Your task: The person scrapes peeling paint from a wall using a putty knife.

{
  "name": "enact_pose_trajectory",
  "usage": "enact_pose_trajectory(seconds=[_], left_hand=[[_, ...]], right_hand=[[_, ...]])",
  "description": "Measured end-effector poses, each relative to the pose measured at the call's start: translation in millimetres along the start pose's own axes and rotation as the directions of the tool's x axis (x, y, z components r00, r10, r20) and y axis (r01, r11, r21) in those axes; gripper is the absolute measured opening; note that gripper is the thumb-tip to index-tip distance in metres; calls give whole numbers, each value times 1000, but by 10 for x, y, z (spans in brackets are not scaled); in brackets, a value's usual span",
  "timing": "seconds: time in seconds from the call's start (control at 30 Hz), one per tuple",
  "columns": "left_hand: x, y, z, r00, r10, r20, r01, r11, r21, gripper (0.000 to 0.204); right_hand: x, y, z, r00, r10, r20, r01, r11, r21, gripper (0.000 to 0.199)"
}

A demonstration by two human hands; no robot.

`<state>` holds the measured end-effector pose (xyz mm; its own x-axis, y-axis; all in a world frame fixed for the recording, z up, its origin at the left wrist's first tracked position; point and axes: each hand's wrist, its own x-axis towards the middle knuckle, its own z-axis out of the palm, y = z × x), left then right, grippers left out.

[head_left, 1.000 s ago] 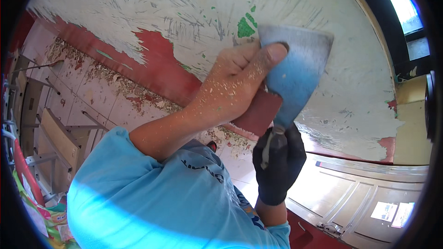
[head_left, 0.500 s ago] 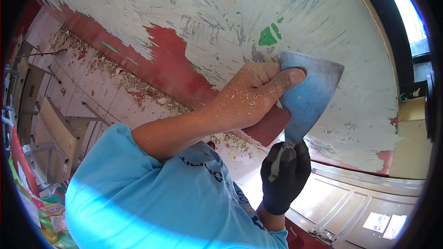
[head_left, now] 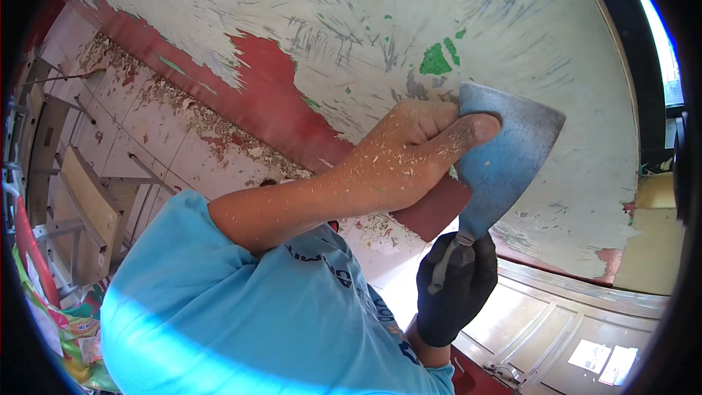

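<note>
A wide metal scraper [head_left: 504,164] with a bluish-grey, worn blade is held up in front of the wall by both my hands. My left hand [head_left: 406,157], bare and flecked with paint chips, pinches the blade near its edge, thumb on the face and fingers curled behind. Below that palm sticks out a flat reddish-brown piece [head_left: 435,208] that looks like sandpaper; how it is held is hidden. My right hand [head_left: 457,285], in a black glove, is closed around the scraper's handle [head_left: 441,274], whose light grey end shows between the fingers.
The wall [head_left: 351,7] is scraped pale, with red paint [head_left: 267,77] and green patches [head_left: 436,60] left on it. Paint flakes [head_left: 186,113] litter the tiled floor along its base. Folding chairs [head_left: 88,208] stand at left, and a panelled door [head_left: 556,322] at lower right.
The view has shifted slightly. Both hands and the scraper appear a little farther right, with the same hold on blade and handle.
</note>
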<state>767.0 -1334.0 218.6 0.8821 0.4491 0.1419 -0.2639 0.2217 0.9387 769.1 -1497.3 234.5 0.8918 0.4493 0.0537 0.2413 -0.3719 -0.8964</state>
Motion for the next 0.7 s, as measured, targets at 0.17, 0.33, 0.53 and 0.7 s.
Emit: enact_pose_trajectory(seconds=[0.17, 0.33, 0.53, 0.7], left_hand=[[0, 50, 48, 1000, 10, 5, -10, 998, -61, 43], [3, 19, 68, 999, -2, -54, -2, 998, -69, 42], [6, 128, 166, 985, -34, -170, -16, 958, -288, 40], [19, 60, 76, 998, 0, -65, -7, 994, -108, 40]], right_hand=[[-11, -129, -106, 998, 61, 16, -61, 998, 11, 9], [17, 7, -36, 968, -250, 30, 244, 897, -370, 11], [136, 62, -50, 941, -337, 16, 336, 932, -135, 24], [124, 58, -136, 990, -137, 29, 139, 984, -108, 26]])
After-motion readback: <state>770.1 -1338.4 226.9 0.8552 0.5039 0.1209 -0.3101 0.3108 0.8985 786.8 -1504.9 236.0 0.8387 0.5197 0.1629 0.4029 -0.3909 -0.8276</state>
